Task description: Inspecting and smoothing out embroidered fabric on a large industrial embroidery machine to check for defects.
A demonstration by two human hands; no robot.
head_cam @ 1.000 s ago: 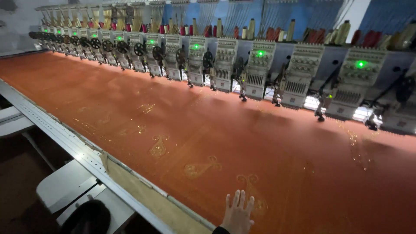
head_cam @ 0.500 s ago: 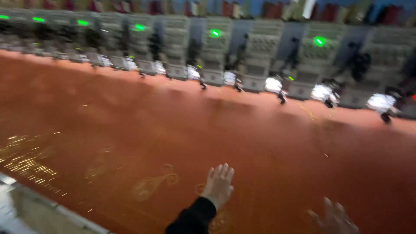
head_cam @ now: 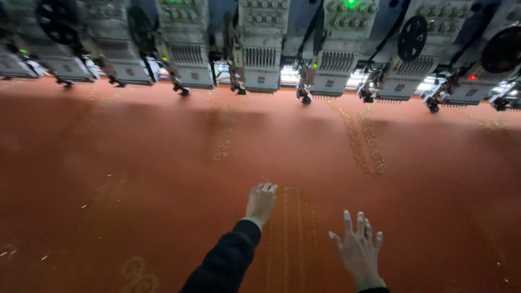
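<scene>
Both hands lie on the orange-red cloth [head_cam: 135,163], and that stretched sheet serves as the landmark for everything else. Farthest left on it, near the lower edge of the view, a curled gold motif [head_cam: 138,271] is stitched into the weave. Next comes the left hand [head_cam: 261,199], black sleeve behind it, reaching out over the cloth's middle with the fingers curled down at the tips so the knuckles face up; it grips nothing and seems to press or brush the surface. Just to its right, a band of straight gold stitch lines [head_cam: 290,233] runs up the cloth between the two hands. The right hand [head_cam: 358,247] sits nearer the cloth's lower edge, fingers spread and flat, a ring on one finger, also holding nothing; whether the palm fully touches the fabric I cannot tell.

Beyond the cloth's far edge stands a row of embroidery heads [head_cam: 260,59], needles hanging just above the fabric, green lamps lit on some.

The risk, as I judge it, lies in pressure and reach: leaning hard on the taut sheet could shift or pucker it and throw the gold pattern out of line, and a hand or sleeve pushed further toward the far edge could meet the needles.
</scene>
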